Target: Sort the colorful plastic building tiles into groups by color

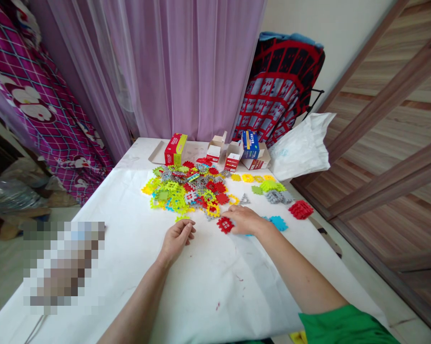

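The hands are apart, the left hand loosely curled and empty at the near edge of the mixed heap on the table, the right hand over a red block, beside small piles that keep matching colours together.

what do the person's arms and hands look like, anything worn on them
The left hand and right hand are bare, with no gloves, and no watch or bracelet shows at either wrist. The right forearm is bare down to a shiny green sleeve. The left forearm is bare as far as the view reaches.
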Available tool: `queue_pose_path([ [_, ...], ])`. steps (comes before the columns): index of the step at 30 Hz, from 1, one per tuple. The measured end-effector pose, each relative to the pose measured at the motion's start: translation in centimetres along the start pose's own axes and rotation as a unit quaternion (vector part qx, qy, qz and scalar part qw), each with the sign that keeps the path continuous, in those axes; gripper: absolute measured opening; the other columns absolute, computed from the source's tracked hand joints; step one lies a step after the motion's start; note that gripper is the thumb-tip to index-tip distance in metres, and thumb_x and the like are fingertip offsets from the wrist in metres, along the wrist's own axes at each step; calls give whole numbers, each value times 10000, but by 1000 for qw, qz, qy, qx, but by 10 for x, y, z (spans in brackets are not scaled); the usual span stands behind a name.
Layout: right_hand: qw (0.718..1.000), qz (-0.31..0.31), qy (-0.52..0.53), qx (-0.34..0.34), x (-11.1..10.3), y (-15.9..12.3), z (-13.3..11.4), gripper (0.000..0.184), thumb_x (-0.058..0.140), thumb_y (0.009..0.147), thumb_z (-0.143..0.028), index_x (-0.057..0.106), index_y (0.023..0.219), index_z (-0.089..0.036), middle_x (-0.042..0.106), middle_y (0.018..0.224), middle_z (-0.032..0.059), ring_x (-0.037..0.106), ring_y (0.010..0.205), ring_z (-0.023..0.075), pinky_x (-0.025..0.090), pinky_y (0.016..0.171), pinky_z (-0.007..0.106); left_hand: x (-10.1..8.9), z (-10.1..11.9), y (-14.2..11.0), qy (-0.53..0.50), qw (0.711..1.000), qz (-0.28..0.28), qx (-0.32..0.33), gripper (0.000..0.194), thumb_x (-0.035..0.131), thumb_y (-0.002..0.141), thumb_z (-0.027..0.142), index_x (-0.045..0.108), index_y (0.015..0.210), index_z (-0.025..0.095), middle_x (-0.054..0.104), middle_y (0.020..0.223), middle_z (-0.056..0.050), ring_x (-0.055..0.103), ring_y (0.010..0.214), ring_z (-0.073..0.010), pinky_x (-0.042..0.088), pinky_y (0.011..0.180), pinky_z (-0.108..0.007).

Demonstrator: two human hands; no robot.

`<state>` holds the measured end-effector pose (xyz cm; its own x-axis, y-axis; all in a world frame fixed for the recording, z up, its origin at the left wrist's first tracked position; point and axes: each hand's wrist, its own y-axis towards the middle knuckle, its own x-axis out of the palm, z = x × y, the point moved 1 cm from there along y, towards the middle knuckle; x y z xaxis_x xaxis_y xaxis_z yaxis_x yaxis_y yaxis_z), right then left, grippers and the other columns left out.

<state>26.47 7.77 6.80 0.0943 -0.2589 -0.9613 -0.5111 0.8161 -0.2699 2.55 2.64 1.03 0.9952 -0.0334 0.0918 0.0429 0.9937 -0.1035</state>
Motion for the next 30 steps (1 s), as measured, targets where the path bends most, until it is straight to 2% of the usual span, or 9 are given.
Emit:
queue_pose_path([
  [4, 1000, -7, 2, -8, 3, 3, 1, 479, 639, 736, -338, 617, 1210, -276, 619, 1098, 87, 581, 1046, 269, 430, 852, 324, 0, 1, 0, -1, 1000, 0, -6, 406, 656, 676, 543, 621, 834, 171, 584, 660, 16, 525, 512, -83, 385, 425, -184],
  [10, 999, 23, 1, -35, 2, 3, 0, 406, 647, 751, -308, 628, 1147, -220, 620, 1083, 95, 576, 1040, 249, 419, 882, 316, 0, 1, 1, -2, 1000, 7, -3, 426, 672, 659, 562, 626, 822, 171, 593, 652, 12, 524, 502, -88, 384, 421, -194],
  [14, 998, 66, 7, -17, -6, -11, 18, 410, 659, 760, -304, 610, 1148, -179, 594, 1149, 118, 538, 1100, 248, 396, 940, 320, -1, -1, 2, 8, 1000, 10, -4, 455, 674, 648, 586, 633, 828, 170, 599, 643, 9, 529, 499, -94, 390, 420, -199],
  [17, 994, 88, -6, 59, -18, -37, 53, 484, 663, 760, -324, 578, 1218, -192, 586, 1148, 115, 548, 1080, 250, 411, 911, 317, -3, -3, 2, 17, 1000, 11, -2, 481, 667, 651, 607, 641, 843, 167, 611, 653, 4, 537, 515, -97, 407, 433, -200],
  [21, 978, 84, -53, 185, -32, -90, 124, 486, 620, 786, -338, 556, 1254, -224, 577, 1174, 101, 572, 1038, 239, 438, 803, 288, -4, -3, 3, 27, 1000, 9, -1, 518, 669, 641, 636, 649, 853, 164, 616, 655, -2, 542, 530, -104, 415, 435, -202],
  [23, 967, 71, -76, 234, -37, -116, 160, 438, 593, 794, -313, 572, 1224, -237, 591, 1107, 80, 593, 983, 217, 437, 751, 269, -4, -2, 3, 32, 999, 8, 0, 528, 671, 637, 644, 652, 855, 165, 619, 659, -6, 546, 535, -108, 419, 437, -205],
  [26, 956, 40, -95, 275, -43, -141, 202, 399, 571, 787, -278, 589, 1184, -244, 589, 1045, 64, 603, 958, 206, 431, 728, 261, -3, -1, 3, 46, 999, 10, 4, 543, 668, 636, 659, 654, 860, 164, 624, 664, -12, 551, 540, -114, 425, 437, -209],
  [30, 956, -3, -97, 278, -44, -146, 226, 401, 573, 781, -254, 596, 1181, -250, 593, 1071, 72, 607, 973, 214, 433, 734, 272, -4, -3, 5, 70, 997, 17, 11, 570, 661, 632, 681, 657, 868, 163, 635, 670, -22, 562, 550, -125, 437, 439, -217],
])
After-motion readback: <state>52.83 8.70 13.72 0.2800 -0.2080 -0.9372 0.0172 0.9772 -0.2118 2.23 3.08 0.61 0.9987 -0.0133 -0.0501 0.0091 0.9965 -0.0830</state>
